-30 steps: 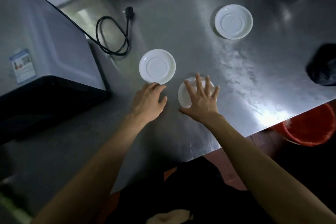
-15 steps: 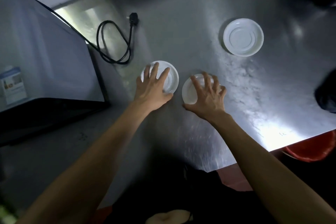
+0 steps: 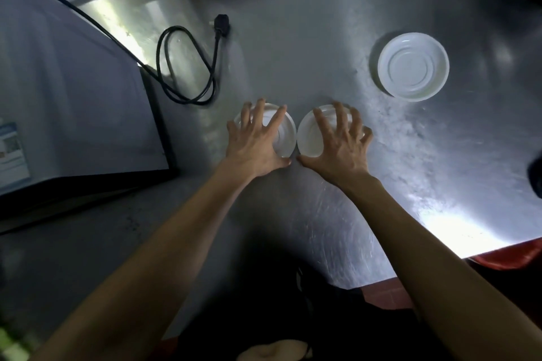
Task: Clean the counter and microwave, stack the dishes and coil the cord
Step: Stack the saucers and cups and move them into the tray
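Two hands lie spread over two small white saucers side by side on a steel counter (image 3: 337,23). The left hand (image 3: 255,141) covers the left saucer (image 3: 286,138), fingers splayed to its rim, thumb at the near edge; the right hand (image 3: 340,143) claws over the right saucer (image 3: 308,135) likewise. Whether either is truly gripped cannot be told. A third saucer (image 3: 413,66) sits well apart, far right. The black cord (image 3: 187,67) loops beside the microwave (image 3: 67,97). These dishes look light, rigid, slick and breakable, best lifted by opposite rim edges.
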`<state>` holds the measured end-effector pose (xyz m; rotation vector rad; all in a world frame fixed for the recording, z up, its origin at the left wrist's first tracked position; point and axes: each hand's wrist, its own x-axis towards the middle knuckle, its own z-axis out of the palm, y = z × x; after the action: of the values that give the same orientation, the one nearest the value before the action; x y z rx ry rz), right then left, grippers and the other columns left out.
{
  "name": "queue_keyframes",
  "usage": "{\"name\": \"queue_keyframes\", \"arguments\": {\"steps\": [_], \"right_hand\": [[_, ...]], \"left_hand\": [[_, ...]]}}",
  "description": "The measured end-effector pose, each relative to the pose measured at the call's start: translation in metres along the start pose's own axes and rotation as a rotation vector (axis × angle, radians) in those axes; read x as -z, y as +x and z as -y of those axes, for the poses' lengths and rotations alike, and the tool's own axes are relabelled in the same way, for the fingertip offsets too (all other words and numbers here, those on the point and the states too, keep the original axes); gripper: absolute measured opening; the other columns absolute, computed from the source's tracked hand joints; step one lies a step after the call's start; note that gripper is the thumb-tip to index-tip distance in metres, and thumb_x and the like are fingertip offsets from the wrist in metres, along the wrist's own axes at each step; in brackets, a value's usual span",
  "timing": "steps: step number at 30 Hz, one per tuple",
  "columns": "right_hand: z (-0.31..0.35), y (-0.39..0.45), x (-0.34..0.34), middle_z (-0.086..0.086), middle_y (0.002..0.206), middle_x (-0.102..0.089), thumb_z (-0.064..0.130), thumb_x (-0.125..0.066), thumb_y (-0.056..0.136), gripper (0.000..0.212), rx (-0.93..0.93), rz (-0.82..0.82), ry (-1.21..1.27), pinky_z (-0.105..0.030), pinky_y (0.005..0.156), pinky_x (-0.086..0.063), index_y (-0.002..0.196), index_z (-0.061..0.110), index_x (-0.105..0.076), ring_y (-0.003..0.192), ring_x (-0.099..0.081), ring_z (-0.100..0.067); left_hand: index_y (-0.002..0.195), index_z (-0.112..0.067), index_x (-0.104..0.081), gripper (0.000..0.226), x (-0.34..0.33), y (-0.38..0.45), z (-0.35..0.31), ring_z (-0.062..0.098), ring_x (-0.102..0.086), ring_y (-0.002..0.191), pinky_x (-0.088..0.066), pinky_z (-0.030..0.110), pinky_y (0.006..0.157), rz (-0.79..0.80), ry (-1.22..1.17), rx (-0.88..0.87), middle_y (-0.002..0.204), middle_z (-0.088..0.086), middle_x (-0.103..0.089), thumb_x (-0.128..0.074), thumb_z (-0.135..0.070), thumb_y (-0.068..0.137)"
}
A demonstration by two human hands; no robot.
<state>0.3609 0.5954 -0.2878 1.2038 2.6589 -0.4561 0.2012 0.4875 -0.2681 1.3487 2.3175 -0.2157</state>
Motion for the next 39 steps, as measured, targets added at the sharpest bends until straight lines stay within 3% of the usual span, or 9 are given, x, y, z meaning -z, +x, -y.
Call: {"name": "queue_keyframes", "arguments": {"steps": [19, 26, 32, 39], "right_hand": [[0.051, -0.085, 0.028, -0.004, 0.162, -0.003, 0.079, -0.065, 0.066, 0.107, 0.159, -0.017, -0.060, -0.063, 0.111, -0.016, 0.152, 0.043, -0.013, 0.148, -0.003, -0.037], [0.107, -0.129, 0.022, -0.004, 0.162, -0.001, 0.078, -0.065, 0.067, 0.106, 0.273, -0.029, -0.087, -0.063, 0.112, -0.019, 0.152, 0.043, -0.012, 0.147, -0.003, -0.037], [0.168, -0.174, 0.007, -0.004, 0.162, -0.004, 0.078, -0.066, 0.066, 0.107, 0.388, -0.049, -0.159, -0.063, 0.108, -0.026, 0.151, 0.043, -0.012, 0.146, -0.007, -0.038], [0.249, -0.243, -0.017, -0.006, 0.162, -0.003, 0.079, -0.065, 0.066, 0.107, 0.539, -0.066, -0.216, -0.064, 0.108, -0.026, 0.152, 0.041, -0.013, 0.146, -0.007, -0.039]], "left_hand": [[0.152, -0.040, -0.006, 0.119, -0.001, -0.128, 0.031, 0.035, -0.010, 0.143, -0.030, 0.061, 0.107, -0.133, -0.122, 0.114, 0.157, 0.004, -0.007, -0.068, -0.080, 0.058], [0.153, -0.038, -0.011, 0.120, -0.021, -0.203, 0.066, 0.032, -0.010, 0.144, -0.030, 0.057, 0.110, -0.237, -0.212, 0.167, 0.157, 0.003, -0.009, -0.069, -0.078, 0.056], [0.153, -0.041, 0.000, 0.118, -0.046, -0.282, 0.108, 0.031, -0.001, 0.147, -0.020, 0.061, 0.114, -0.203, -0.282, 0.285, 0.161, 0.001, 0.005, -0.069, -0.075, 0.063], [0.152, -0.042, 0.002, 0.118, -0.087, -0.389, 0.172, 0.034, -0.002, 0.147, -0.021, 0.063, 0.112, -0.255, -0.325, 0.416, 0.161, 0.001, 0.004, -0.069, -0.074, 0.063]]}}
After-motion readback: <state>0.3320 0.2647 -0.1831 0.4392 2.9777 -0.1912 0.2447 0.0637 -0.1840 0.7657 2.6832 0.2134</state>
